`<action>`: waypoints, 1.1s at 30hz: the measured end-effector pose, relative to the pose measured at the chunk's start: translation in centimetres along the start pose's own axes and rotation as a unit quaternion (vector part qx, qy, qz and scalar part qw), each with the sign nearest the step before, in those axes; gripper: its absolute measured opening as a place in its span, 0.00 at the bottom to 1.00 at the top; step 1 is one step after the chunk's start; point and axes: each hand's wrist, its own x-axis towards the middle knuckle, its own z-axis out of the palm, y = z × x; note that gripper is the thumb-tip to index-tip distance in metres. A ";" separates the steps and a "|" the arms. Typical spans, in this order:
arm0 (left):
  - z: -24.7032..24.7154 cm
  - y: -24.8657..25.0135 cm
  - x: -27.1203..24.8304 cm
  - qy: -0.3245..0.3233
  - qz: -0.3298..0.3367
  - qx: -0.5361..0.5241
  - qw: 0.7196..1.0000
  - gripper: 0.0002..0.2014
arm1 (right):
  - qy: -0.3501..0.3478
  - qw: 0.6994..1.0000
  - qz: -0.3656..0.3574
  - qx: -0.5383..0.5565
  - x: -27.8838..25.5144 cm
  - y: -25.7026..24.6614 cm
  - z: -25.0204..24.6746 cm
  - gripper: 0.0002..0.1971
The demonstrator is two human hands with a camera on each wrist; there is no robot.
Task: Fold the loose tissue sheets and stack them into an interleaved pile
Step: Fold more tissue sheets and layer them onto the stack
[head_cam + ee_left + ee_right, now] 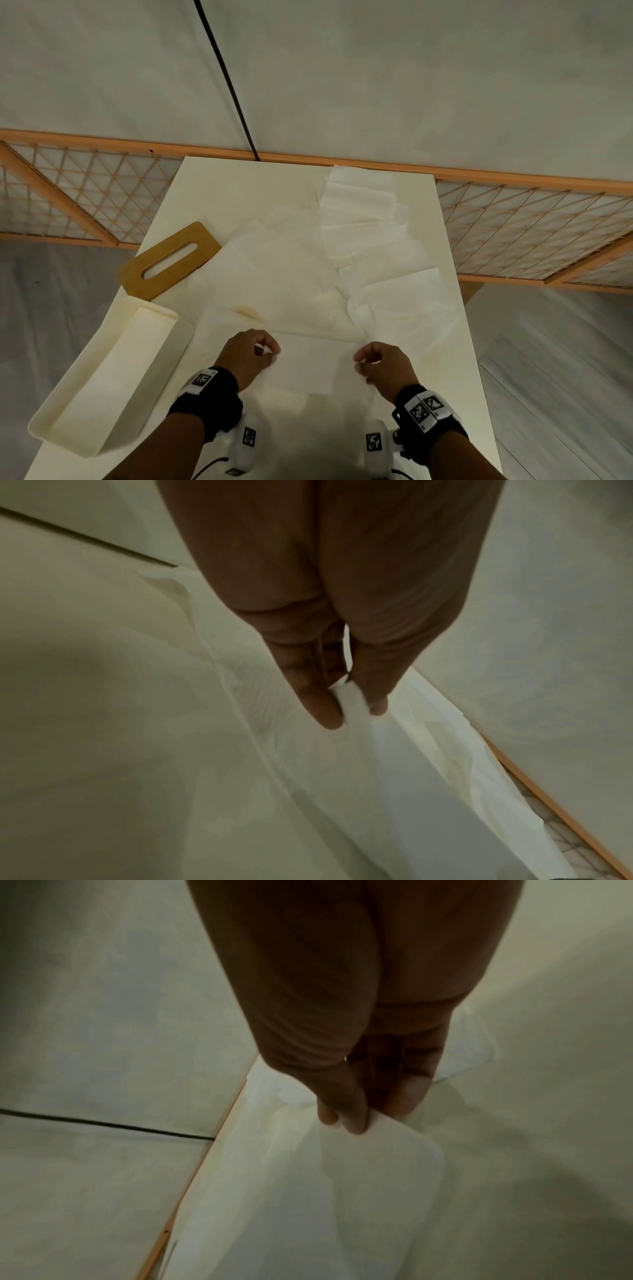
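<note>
A white tissue sheet [310,363] hangs stretched between my two hands just above the near part of the table. My left hand [265,349] pinches its left corner between thumb and fingers; the left wrist view shows that pinch on the tissue sheet [349,696]. My right hand [359,363] pinches the right corner, seen close in the right wrist view on the tissue sheet [377,1139]. Several loose tissue sheets [363,240] lie overlapping across the middle and far right of the table.
An open cream tissue box [102,383] sits at the table's left edge. Its wooden lid [171,260] with a slot lies behind it. The cream table [212,178] ends at an orange-framed lattice rail [85,192]. A black cable [226,78] runs up the far wall.
</note>
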 end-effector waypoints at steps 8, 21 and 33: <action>0.3 0.6 1.3 0.052 0.003 0.023 0.998 0.10 | 0.068 0.995 -0.026 -0.073 1.6 -0.9 1.1 0.07; 1.6 0.7 2.3 0.022 0.016 0.107 0.994 0.08 | 0.073 0.979 -0.021 -0.190 2.4 -3.4 1.8 0.05; 1.6 0.8 3.2 -0.003 -0.004 0.113 0.994 0.35 | 0.088 0.991 0.097 0.005 9.4 -14.1 4.8 0.30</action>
